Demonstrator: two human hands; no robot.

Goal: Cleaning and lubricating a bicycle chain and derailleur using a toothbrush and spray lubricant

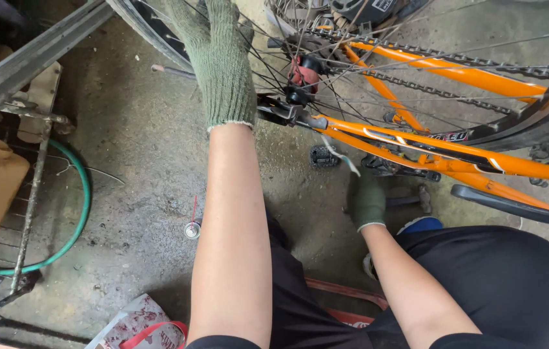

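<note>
— What's my left hand on?

— I've got it flat, fingers spread, against the spokes of the bicycle wheel; it grips nothing. The hub sits just right of that palm, axle pointing toward me.

— And the right hand?

— Lower, under the orange frame, which runs off rightward. I can't tell whether it's closed on anything — the left is nearer the hub.

— Count?

— Two gloved hands, one wheel, one chain.

Knitted cloth gloves — glossy painted metal frame — rough concrete floor.
</note>
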